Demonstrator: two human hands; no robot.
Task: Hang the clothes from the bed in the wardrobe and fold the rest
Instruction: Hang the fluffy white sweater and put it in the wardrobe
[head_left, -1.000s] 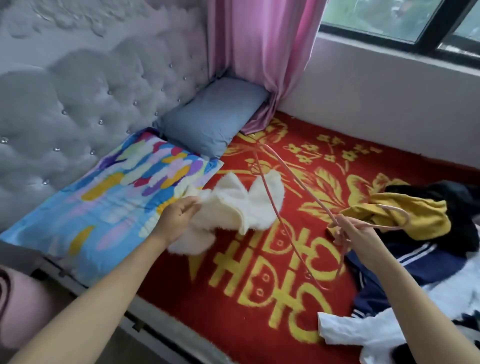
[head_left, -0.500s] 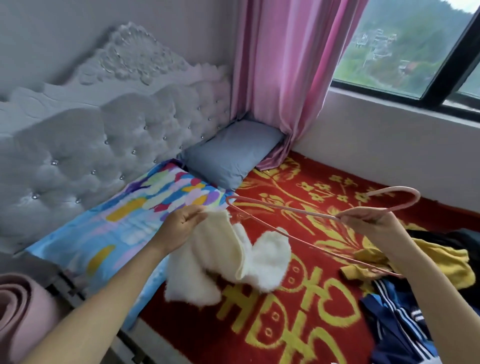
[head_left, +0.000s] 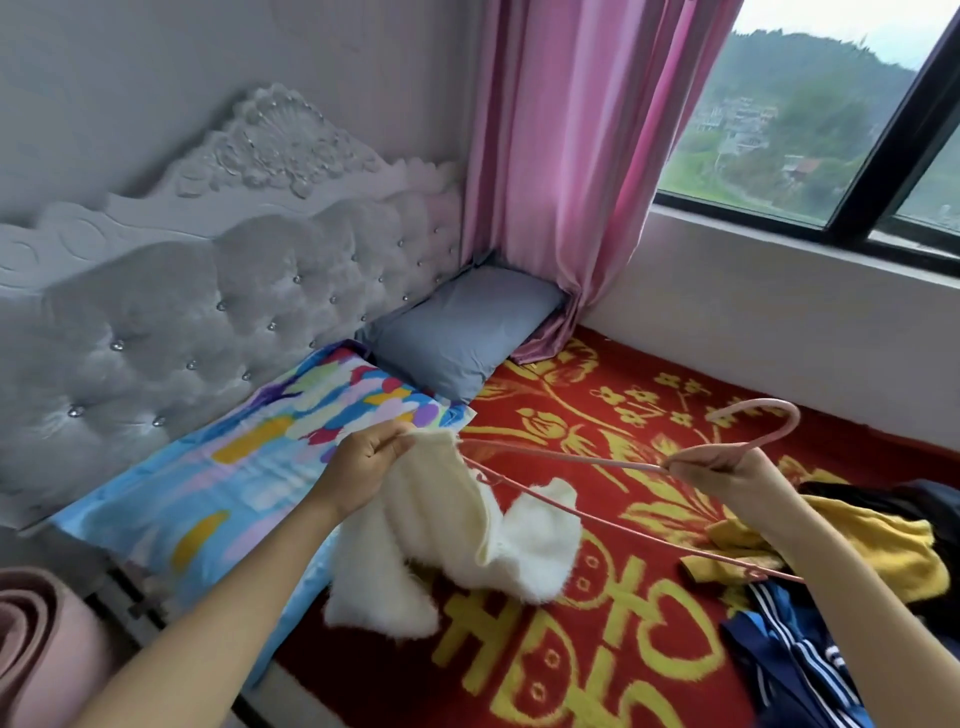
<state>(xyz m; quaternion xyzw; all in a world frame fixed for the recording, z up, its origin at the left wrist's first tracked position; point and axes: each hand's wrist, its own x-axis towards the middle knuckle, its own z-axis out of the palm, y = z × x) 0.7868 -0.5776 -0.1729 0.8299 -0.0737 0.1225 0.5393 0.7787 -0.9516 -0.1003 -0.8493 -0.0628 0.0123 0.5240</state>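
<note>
View from the head camera, the only one supplied.

Item 1. White fleecy garment (head_left: 467, 535): lifted by its upper edge, the rest hanging down onto the red blanket (head_left: 597, 649) beside the patterned pillow (head_left: 234, 467).

Item 2. Left hand (head_left: 363, 462): fingers and thumb pinched together on the garment's top edge, holding it up.

Item 3. Pink hanger (head_left: 571, 458): thin, held roughly level over the bed, hook uppermost on the right. Its far shoulder tip reaches the garment's top edge; whether it has gone inside the cloth cannot be told.

Item 4. Right hand (head_left: 711, 465): fingers curled closed round the hanger at the base of its hook.

Item 5. Remaining clothes, heaped at the right of the bed: yellow top (head_left: 872, 551), navy striped piece (head_left: 789, 639), dark garment (head_left: 883, 499) behind them. None is folded or hung.

Item 6. Surroundings: tufted headboard (head_left: 182, 322), grey-blue pillow (head_left: 462, 338), pink curtain (head_left: 561, 182), window (head_left: 805, 130). No wardrobe in view.

Step in hand, by judgement: dressing the hanger with the white garment, early in the task, since the heap awaits.

Next move, by judgement: the left hand should spread the neck or hem opening while the right feeds one hanger shoulder through, then the other. The fleece looks limp and thick, so the opening may collapse; the thin tip could snag the pile. The loaded hanger must then be carried to the wardrobe.
</note>
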